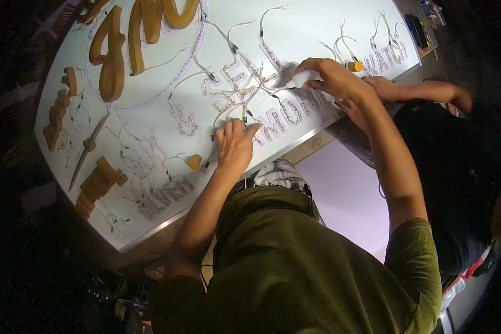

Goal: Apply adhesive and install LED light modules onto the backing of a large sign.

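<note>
My right hand (335, 77) is closed round a small white squeeze bottle (304, 78), whose narrow nozzle tips left over thin wires. Under it are LED letter outlines (231, 89) stuck on a big white panel (153, 83). My left hand (235, 146) rests at the panel's near side, thumb stretched out and fingers bent downward. It touches the board beside a row of LED letters (286, 121) and a black-sleeved wire joint; its fingertips partly hide what lies beneath. Nothing held shows in the left hand.
Gold letter shells (112, 55) and a gold clock hand (89, 145) lie on the left part. Loose wire ends (228, 36) rise across the panel. A yellow cap (354, 66) stands at right, near another person's hand (381, 88). The metal panel edge (172, 220) runs before me.
</note>
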Available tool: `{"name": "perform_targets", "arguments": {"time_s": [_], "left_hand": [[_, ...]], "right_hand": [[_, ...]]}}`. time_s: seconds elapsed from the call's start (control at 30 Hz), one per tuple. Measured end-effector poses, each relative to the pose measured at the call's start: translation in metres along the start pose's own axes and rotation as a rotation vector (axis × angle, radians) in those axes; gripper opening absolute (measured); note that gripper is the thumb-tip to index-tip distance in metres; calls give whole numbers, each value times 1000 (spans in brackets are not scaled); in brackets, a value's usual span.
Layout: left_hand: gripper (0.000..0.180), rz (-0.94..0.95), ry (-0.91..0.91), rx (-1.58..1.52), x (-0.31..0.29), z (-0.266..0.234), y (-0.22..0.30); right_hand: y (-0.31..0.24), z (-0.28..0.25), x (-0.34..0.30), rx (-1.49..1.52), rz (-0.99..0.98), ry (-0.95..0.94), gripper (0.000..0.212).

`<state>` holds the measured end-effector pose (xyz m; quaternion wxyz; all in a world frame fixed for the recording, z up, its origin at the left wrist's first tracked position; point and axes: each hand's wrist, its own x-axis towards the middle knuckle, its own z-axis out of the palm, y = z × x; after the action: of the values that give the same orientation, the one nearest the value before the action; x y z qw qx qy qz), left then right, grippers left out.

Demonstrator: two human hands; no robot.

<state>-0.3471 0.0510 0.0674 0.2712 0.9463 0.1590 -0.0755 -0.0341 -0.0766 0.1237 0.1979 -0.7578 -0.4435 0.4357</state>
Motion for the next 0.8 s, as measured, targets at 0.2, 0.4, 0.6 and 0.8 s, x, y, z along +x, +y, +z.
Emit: {"name": "perform_targets", "arguments": {"time_s": [0.2,0.4,0.6,0.8], "left_hand": [[32,17,-70,-12,13,-7,-11],[33,77,-50,39,18,-6,-11],[36,79,-82,117,21,-6,-10],[41,121,-50,92,18,-5,-12]], "right_hand": [[-58,21,-72,313,282,193,34],[-14,143,-132,1013,125,319,48],[-38,227,-170,1168,315,377,46],[-47,271,-181,1112,442,292,33]]}}
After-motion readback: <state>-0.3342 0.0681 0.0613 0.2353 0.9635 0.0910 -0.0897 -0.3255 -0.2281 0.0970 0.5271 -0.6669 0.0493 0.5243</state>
